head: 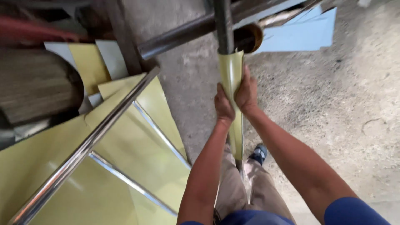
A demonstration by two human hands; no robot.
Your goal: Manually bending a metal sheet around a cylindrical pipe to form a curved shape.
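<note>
While both hands [235, 98] clasp curled sheet [231, 71], pipe [223, 25] blocks ahead.

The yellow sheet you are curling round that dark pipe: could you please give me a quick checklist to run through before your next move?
1. Left hand on the yellow sheet: ok, it grips the left edge.
2. Right hand on the sheet: ok, it presses the right side.
3. Sheet wrapped round the dark pipe: ok, its top curls about the pipe.
4. Sheet's lower end free: cannot tell, it runs down between the legs.
5. Footing: ok, one shoe stands on bare concrete floor.
6. Flat yellow sheets stay apart: ok, stacked to the left.
</note>
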